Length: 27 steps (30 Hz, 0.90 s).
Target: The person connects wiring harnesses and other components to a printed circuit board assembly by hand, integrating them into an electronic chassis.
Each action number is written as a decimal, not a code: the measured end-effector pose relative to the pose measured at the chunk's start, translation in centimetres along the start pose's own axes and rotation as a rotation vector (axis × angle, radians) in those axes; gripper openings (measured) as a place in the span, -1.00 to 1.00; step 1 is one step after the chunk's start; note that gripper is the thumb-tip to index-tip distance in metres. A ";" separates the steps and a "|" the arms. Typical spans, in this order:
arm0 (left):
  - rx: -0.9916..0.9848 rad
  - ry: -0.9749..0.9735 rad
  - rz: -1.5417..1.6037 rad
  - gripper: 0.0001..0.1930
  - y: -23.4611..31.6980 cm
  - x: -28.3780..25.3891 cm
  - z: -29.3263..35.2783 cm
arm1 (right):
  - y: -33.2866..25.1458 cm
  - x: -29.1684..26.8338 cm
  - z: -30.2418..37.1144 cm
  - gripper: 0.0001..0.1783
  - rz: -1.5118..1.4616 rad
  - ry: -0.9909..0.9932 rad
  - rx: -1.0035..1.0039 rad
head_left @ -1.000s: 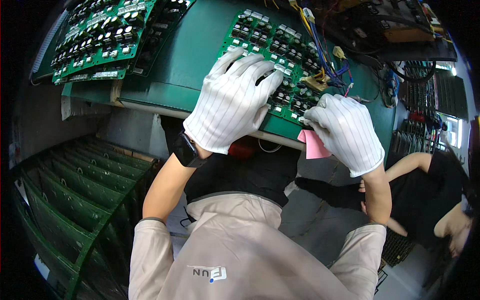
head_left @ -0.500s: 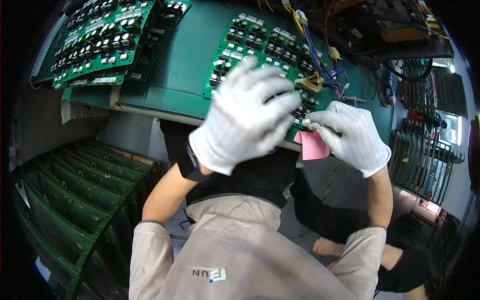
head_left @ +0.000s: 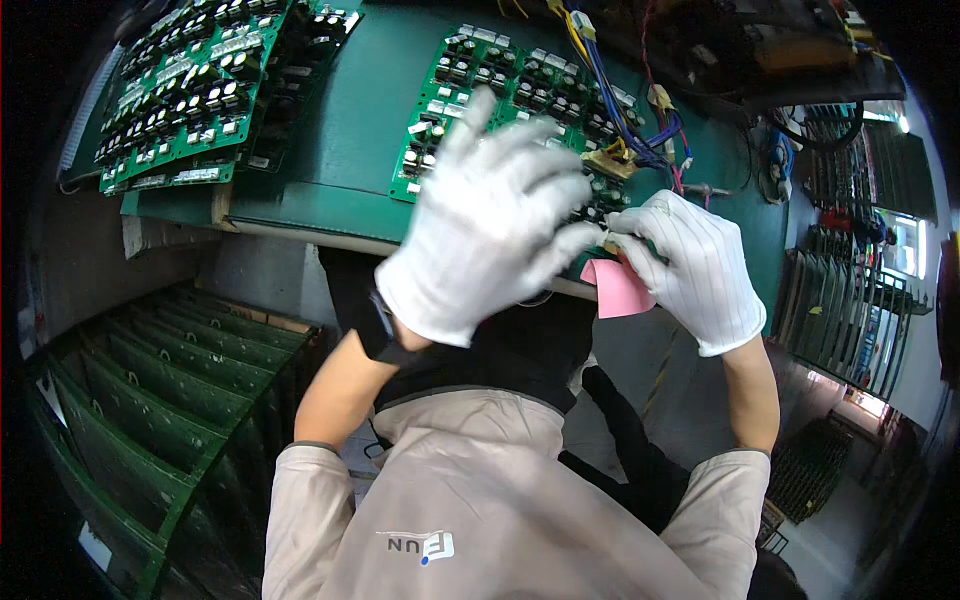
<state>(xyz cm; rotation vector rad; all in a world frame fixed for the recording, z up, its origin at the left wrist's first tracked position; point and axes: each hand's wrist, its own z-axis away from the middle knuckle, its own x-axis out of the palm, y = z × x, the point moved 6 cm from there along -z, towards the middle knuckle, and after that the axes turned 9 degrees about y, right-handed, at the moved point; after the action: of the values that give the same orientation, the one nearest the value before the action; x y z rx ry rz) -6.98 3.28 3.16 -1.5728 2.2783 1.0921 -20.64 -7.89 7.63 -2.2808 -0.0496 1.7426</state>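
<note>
Both my hands wear white gloves. My left hand (head_left: 485, 225), somewhat blurred, is over the near part of a green circuit board (head_left: 432, 107), fingers spread and nothing seen in them. Many black and white components cover that board, which lies by the bench's near edge. At its near right corner, the thumb and forefinger of my right hand (head_left: 695, 270) pinch a small white connector (head_left: 607, 237), mostly hidden by the fingertips. Just below these fingers a pink paper tag (head_left: 622, 290) hangs over the bench edge.
More circuit boards (head_left: 190, 95) lie stacked at the left of the green bench (head_left: 330, 150). Blue, yellow and red wires (head_left: 620, 110) with plugs run beside the board from dark equipment (head_left: 770, 50). Green slotted racks (head_left: 170, 390) stand lower left, others (head_left: 840, 320) right.
My right hand has shifted slightly left, still pinching at the board's corner. My left hand has moved a little, fingers spread. Another person's arm and leg at the lower right have mostly gone from view.
</note>
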 end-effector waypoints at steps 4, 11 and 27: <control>0.065 0.009 -0.168 -0.69 -3.2 -0.8 -0.7 | 0.6 1.0 0.6 -0.91 0.045 -0.033 0.100; 0.062 -0.026 -0.261 -0.76 -4.3 0.0 0.1 | 0.2 1.6 0.4 -0.93 0.099 -0.049 0.156; 0.067 -0.001 -0.227 -0.75 -4.6 -0.1 0.2 | 0.3 1.5 0.0 -0.90 0.123 -0.084 0.204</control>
<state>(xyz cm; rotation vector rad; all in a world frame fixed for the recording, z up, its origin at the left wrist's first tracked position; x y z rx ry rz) -3.03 2.69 0.94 -1.7507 2.0497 0.9483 -20.23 -7.90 6.18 -2.1039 0.2456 1.8104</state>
